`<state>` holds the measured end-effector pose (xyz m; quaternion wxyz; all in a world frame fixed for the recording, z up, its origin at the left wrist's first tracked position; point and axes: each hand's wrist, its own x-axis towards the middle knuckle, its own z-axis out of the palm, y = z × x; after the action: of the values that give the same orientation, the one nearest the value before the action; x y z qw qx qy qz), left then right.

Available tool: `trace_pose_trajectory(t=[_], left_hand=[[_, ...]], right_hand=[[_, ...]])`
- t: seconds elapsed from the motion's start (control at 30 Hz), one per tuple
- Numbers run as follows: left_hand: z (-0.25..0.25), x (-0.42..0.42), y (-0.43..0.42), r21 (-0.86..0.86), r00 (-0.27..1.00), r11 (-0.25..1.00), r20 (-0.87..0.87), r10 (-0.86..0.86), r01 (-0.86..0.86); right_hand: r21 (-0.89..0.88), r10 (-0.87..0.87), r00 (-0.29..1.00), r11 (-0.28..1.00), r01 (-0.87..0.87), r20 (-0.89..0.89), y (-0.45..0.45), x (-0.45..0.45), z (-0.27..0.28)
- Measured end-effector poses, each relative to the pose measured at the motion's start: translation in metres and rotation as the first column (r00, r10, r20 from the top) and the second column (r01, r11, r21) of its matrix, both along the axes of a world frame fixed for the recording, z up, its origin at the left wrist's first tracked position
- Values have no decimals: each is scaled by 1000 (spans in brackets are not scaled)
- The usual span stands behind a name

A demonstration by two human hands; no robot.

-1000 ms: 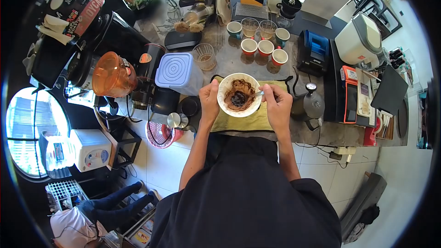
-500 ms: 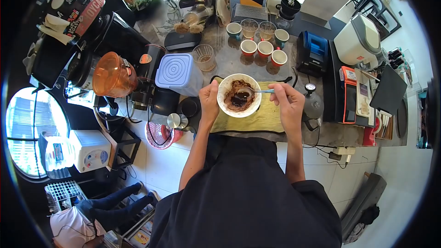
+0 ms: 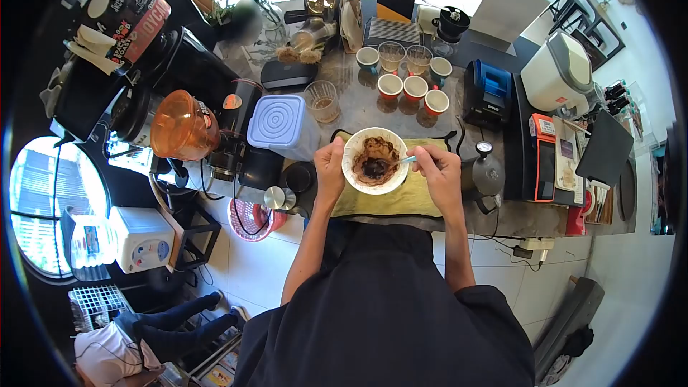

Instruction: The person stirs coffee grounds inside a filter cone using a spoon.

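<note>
My left hand (image 3: 330,170) grips the left rim of a white bowl (image 3: 357,182), thumb on top. Dark brown, wet-looking stuff (image 3: 375,166) lies in the bottom, and brown smears streak the inner wall. Pinched in my right hand (image 3: 438,173) is the handle of a spoon (image 3: 406,160); its other end reaches into the bowl, where the tip is hidden in the brown stuff. Under the bowl a yellow-green cloth (image 3: 387,206) with a dark edge covers part of the counter.
Several cups (image 3: 414,88) and ribbed glasses (image 3: 322,102) stand behind the bowl. At left are a lidded square tub (image 3: 278,122) and a grinder with an orange hopper (image 3: 183,125). A grey kettle-like pot (image 3: 487,172) sits close right. Another person (image 3: 115,351) is at lower left.
My right hand has moved left and lower, closer to the bowl, and less of the spoon shows. The bowl seems tilted a little differently. My left hand keeps its hold on the rim.
</note>
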<state>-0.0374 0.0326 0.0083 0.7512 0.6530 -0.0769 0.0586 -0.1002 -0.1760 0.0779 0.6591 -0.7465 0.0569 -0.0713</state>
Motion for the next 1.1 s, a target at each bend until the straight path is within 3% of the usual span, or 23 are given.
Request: trace_pose_trajectory(t=[0.07,0.13,0.3,0.5,0.53,0.6,0.7,0.9,1.03,1.1], left_hand=[[0,1,-1,-9,1000,1000,-8,-2,2],[0,1,-1,-18,1000,1000,-2,3,-3],[1,0,0,-14,1000,1000,-13,-10,10],[4,0,-4,-12,1000,1000,-6,11,-11],[4,-1,-4,-16,1000,1000,-7,10,-10],[5,-2,-3,-26,1000,1000,-16,-4,4],[4,-1,-1,-25,1000,1000,-18,-15,15],[7,-2,-4,-21,1000,1000,-18,5,-5],[-5,2,1,-19,1000,1000,-1,-12,12],[-8,3,0,-19,1000,1000,-6,-4,4]], right_hand=[[78,-44,999,996,46,-26,-1,2,-7],[266,-113,994,958,111,-8,-1,2,-10],[308,-166,984,941,138,67,-2,-12,14],[52,-69,969,997,59,237,3,-18,42],[53,-69,970,997,58,235,2,-16,40],[-141,33,975,990,-2,218,1,-11,36],[-220,62,978,975,-17,199,4,-1,32],[-220,85,996,972,-78,26,0,24,14],[-240,105,994,966,-95,28,-3,43,5],[-99,137,990,986,-133,29,-4,52,-3]])
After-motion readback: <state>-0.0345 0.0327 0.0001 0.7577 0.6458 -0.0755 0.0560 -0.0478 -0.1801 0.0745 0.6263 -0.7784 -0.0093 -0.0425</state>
